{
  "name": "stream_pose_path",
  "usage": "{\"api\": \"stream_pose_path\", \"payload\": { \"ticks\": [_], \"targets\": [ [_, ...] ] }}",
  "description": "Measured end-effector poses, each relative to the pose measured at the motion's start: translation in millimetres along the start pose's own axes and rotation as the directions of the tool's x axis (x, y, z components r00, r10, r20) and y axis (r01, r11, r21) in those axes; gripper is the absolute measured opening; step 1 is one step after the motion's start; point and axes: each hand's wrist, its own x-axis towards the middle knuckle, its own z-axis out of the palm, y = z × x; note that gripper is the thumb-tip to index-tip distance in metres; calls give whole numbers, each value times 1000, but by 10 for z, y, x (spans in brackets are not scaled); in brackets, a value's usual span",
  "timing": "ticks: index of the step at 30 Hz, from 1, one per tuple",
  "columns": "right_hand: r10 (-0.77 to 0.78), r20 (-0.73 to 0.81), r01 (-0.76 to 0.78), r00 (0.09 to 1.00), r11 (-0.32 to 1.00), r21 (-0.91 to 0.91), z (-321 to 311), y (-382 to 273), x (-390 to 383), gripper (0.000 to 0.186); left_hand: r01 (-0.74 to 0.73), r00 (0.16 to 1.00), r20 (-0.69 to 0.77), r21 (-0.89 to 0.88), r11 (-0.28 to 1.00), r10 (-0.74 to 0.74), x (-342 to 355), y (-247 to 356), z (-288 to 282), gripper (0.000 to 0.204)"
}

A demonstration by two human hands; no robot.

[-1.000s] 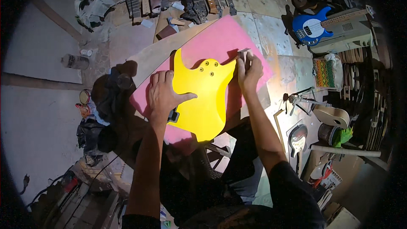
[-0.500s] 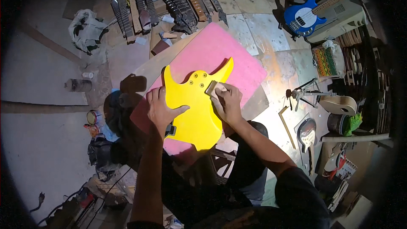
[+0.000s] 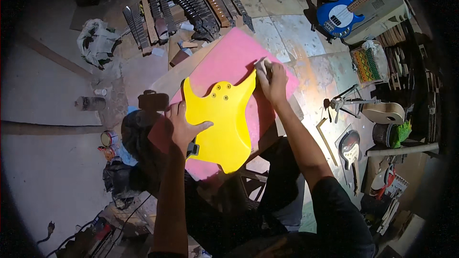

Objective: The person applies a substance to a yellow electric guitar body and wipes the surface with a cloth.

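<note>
A bright yellow electric guitar body [image 3: 222, 124] lies on a pink board [image 3: 229, 50], with several dark-ringed holes near its upper edge. My left hand [image 3: 183, 124] grips its left edge, the thumb stretched flat across the yellow face. At the tip of the right horn, my right hand [image 3: 275, 83] holds a small pale sanding block [image 3: 262, 65], its fingers closed round it. The block covers the horn's tip, and its underside is hidden. Beside my left wrist, a dark fitting [image 3: 192, 149] shows at the body's lower left edge.
Several guitar necks [image 3: 191, 12] lie in rows beyond the board. A blue bass guitar [image 3: 340, 14] leans at the far right. On the right are a metal stand [image 3: 346, 102], a pale guitar body [image 3: 384, 113] and a dark guitar [image 3: 350, 150]. Cans [image 3: 109, 138] stand at left.
My right hand has moved the sanding block up and right, from beside the holes to the tip of the right horn. My left hand keeps its hold on the guitar body.
</note>
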Motion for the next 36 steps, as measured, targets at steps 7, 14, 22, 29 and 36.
{"api": "stream_pose_path", "payload": {
  "ticks": [7, 14, 22, 29, 36],
  "targets": [
    [-318, 305, 184, 898, 900, 395, -325, -598, -1071, 13, 0, 999, -33, 81, 997, 2, 34, 63, -156, 88],
    [-52, 374, -64, 926, 955, 290, -253, -405, -1020, 25, 191, 973, 118, 79, 978, -199, 66, 243, -171, 94],
    [-12, 376, -106, 926, 950, 292, -369, -589, -1298, 28, 301, 951, -176, 354, 885, -253, -135, 770, 240, 104],
    [-161, 475, -52, 865, 913, 404, -712, -668, -1742, 31, 299, 951, -190, 361, 883, -244, -167, 742, 194, 100],
    [-28, 465, -161, 885, 918, 361, -397, -601, -1383, 38, 311, 949, -138, 287, 906, -282, -126, 807, 157, 99]
  ]
}}
